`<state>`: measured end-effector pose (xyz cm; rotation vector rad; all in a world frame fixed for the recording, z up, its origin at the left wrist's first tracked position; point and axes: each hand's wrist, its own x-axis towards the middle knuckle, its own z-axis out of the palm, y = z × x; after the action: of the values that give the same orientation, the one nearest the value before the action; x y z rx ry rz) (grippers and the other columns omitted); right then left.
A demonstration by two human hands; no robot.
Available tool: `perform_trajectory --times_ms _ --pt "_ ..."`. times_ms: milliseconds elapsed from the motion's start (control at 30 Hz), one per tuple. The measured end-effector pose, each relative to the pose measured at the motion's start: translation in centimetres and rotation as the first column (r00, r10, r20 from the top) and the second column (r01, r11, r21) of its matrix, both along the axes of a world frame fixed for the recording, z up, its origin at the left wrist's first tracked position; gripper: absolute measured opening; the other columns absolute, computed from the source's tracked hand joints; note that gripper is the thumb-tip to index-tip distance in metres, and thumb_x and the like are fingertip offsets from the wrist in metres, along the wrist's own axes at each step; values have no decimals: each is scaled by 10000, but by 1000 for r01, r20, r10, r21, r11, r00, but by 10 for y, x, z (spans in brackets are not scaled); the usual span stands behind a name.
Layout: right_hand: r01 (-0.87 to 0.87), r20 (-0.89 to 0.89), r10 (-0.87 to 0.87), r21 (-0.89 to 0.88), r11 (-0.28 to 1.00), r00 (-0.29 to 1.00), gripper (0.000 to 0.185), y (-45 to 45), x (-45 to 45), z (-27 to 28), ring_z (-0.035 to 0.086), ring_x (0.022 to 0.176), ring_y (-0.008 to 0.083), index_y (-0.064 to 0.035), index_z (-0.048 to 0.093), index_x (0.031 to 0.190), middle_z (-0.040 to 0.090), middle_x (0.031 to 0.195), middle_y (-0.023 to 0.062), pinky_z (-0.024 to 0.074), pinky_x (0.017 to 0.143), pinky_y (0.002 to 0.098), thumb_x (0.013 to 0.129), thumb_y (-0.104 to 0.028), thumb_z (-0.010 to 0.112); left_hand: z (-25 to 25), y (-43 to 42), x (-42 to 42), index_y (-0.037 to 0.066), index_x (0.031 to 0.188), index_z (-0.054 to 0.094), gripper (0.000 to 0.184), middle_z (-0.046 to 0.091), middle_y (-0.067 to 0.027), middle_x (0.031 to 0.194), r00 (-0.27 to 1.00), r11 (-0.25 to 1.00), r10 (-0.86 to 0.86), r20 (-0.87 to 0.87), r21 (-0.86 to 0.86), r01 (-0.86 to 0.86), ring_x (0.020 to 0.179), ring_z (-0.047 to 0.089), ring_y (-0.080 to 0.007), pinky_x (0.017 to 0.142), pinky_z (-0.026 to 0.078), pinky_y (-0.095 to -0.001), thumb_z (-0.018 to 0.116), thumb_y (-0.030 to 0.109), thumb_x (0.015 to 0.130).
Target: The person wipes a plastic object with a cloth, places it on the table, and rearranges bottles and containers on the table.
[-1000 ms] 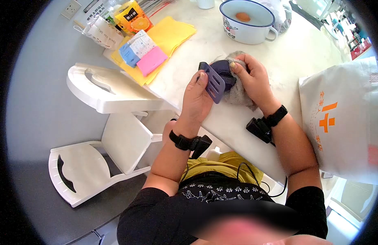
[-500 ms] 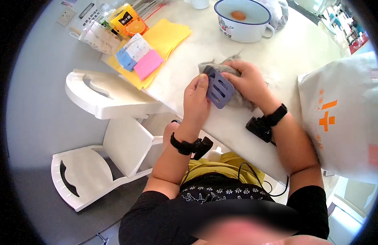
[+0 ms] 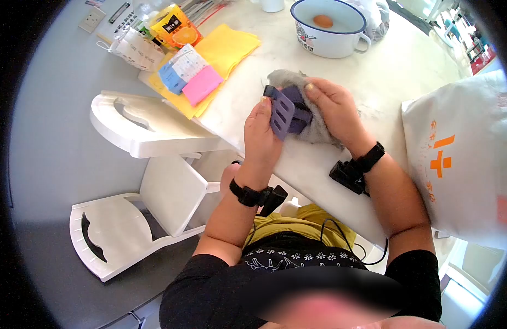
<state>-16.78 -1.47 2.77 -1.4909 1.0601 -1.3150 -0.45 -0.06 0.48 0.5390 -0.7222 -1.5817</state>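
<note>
My left hand grips a flat, slotted purple-grey plastic piece by its near-left edge, thumb on top. Behind this panel shows a darker purple slotted part, set at an angle to it; I cannot tell whether the two are joined. A fuzzy grey cloth wraps around the far and right side of that darker part. My right hand is closed on the cloth, its thumb pressing it near the plastic. Both hands are above the near edge of the pale table.
A white enamel pot with a blue rim holds a round orange-brown thing. Yellow cloths lie under blue and pink packets at left. A large white bag stands at right. White chairs are on the left.
The slotted panel has turned more edge-on, and the darker part behind it has come into view. The cloth has opened around it, with my right thumb shifting onto the cloth.
</note>
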Motion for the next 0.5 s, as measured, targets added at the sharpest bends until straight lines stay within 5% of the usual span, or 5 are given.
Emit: perform_trajectory --times_ms 133,233,300,367,500 --pt "272 428 -306 141 952 850 322 -15 -18 -2 559 903 97 38 643 1144 641 1020 17 459 819 227 986 -225 546 -3 -4 6 -21 1294 476 423 572 -112 1240 982 998 56 -180 -3 -57 1123 577 -219 995 463 -390 344 296 1047" --pt "265 433 -301 142 954 850 324 -13 -17 2 561 921 95 33 642 1156 643 1016 15 454 845 228 989 -225 540 4 -3 4 -25 1292 475 429 585 -95 1217 986 998 25 -166 65 -14 1113 583 -225 996 463 -401 325 295 1049" --pt "175 329 -202 108 979 922 332 -10 -15 1 571 938 114 20 632 1194 649 1025 30 451 885 245 980 -221 555 0 -7 4 -8 1294 485 418 592 -101 1226 986 997 3 -167 73 9 1120 584 -224 995 465 -401 343 297 1046" --pt "-232 231 215 48 971 949 343 -3 -8 17 578 970 140 4 625 1223 658 1035 46 443 915 258 965 -217 576 -2 -8 4 9 1296 495 408 598 -107 1234 986 996 -20 -166 82 34 1126 586 -223 993 467 -400 362 299 1042" --pt "-46 -112 39 -61 997 993 351 -5 -6 6 612 938 137 -25 636 1209 687 1065 121 482 861 289 907 -203 636 -2 -1 -1 -44 1286 491 442 617 -118 1149 996 998 -10 93 59 5 1030 613 -188 925 495 -351 389 307 1038"
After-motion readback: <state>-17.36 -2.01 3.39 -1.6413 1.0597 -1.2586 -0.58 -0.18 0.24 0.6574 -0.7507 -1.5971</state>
